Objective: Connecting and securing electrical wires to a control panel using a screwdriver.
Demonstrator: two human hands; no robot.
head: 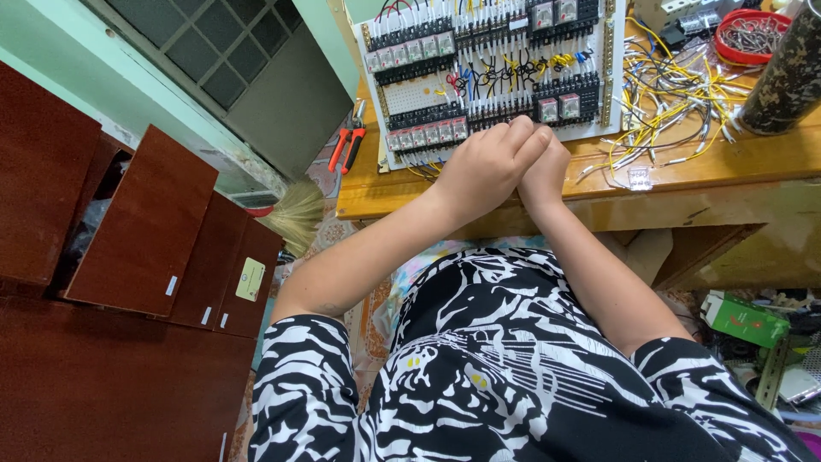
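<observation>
A white electrical panel (pixel 428 94) with rows of black terminal blocks, small relays and coloured wires lies on a wooden workbench (pixel 684 167). Both hands meet at the panel's near edge. My left hand (pixel 487 162) is curled, its fingertips pinched together against the lower row of terminals. My right hand (pixel 545 171) is pressed beside it, mostly hidden behind the left. What the fingers hold is hidden.
Orange-handled pliers (pixel 346 141) lie at the bench's left end. Loose yellow and white wires (pixel 676 94) spread right of the panel, near a red bowl of small parts (pixel 753 34) and a dark cylinder (pixel 782 77). Brown cabinets (pixel 145 231) stand left. A green box (pixel 744 318) sits low right.
</observation>
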